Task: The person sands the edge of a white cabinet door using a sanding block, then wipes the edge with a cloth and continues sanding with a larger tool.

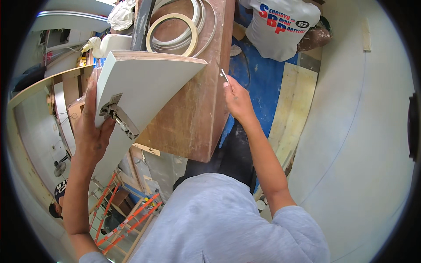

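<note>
Left grip [93,131] holds the side of a pale grey, flat panel with a layered edge [147,83] above the brown wooden table [186,127], thumb by a silver metal hinge [120,116]; right grip [237,96] pinches a slim silver metal tool [225,76]. Best to steady the panel firmly — and keep the thumb off the hinge's joint. A cream ring [194,38] lies on the table; beyond, a white-shirted co-worker [280,33] is over blue floor covering [263,83]. An orange-railed ladder [136,214] stands lower left.
</note>
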Tool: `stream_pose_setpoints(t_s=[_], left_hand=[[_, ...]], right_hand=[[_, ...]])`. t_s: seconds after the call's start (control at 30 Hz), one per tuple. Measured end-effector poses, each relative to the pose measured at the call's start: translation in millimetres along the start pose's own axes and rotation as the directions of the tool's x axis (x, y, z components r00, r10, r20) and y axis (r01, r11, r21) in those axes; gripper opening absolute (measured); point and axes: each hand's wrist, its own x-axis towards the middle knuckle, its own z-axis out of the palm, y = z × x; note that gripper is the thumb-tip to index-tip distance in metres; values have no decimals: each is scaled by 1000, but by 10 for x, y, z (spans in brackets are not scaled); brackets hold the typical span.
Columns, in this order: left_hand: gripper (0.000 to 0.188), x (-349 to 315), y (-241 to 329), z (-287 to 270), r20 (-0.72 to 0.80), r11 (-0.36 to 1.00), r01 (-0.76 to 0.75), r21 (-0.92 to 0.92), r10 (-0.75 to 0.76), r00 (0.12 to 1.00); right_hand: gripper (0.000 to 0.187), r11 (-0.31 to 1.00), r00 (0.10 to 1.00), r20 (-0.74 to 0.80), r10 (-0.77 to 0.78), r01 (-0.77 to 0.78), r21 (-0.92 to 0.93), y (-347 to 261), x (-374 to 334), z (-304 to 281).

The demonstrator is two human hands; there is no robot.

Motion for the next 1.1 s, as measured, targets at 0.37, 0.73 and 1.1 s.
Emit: stream_pose_setpoints(t_s=[0.37, 0.73, 1.1], left_hand=[[97, -45, -65, 23, -26, 995, 89, -45, -90, 996], [99, -8, -21, 39, -58, 994, 105, -4, -105, 993], [87, -33, -9, 28, -31, 984, 149, -94, -153, 988]], right_hand=[[26, 940, 988, 63, -142, 154, -304, -14, 255, 129], [26, 965, 998, -49, -38, 24, -260, -98, 276, -38], [41, 879, 977, 7, -214, 196, -434, 68, 254, 161]])
